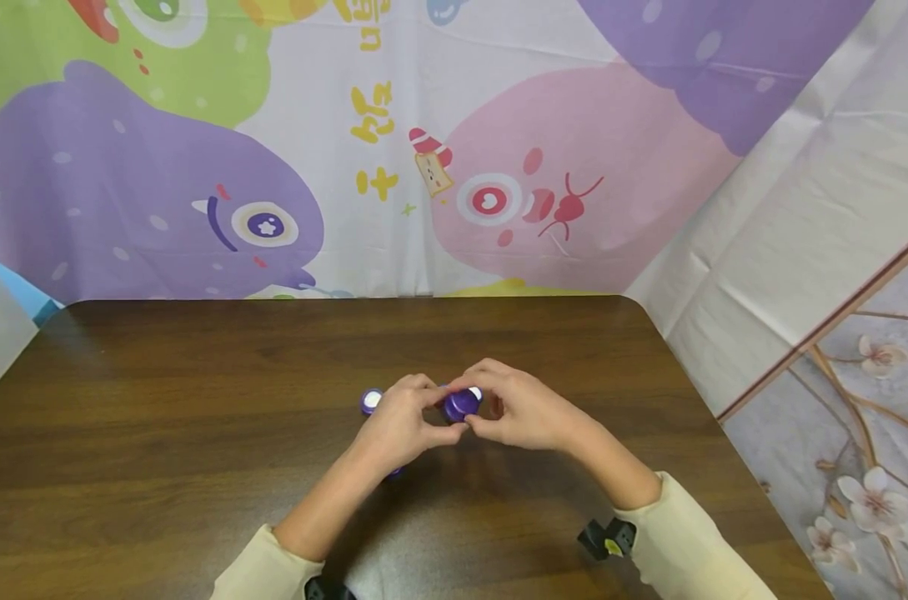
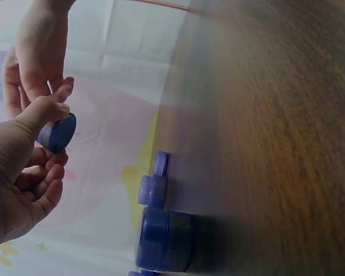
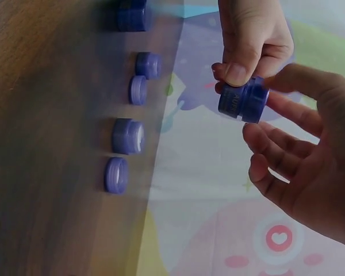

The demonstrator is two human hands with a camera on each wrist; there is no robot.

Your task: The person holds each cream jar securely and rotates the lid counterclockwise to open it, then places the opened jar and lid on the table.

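Dark brown wood-grain desk, white cloth printed with cartoon creatures behind, small round purple plastic jar held above the desk, left hand and right hand, fingers pinching its sides

Holds a first jar between left grip and right grip, above the tabletop. Has on that tabletop, from left to right, a second jar with a lid just beside, then a third jar with another lid just beside. Has a fourth jar before these, near the left wrist. Has a cloth behind the tabletop, a panel to the right.
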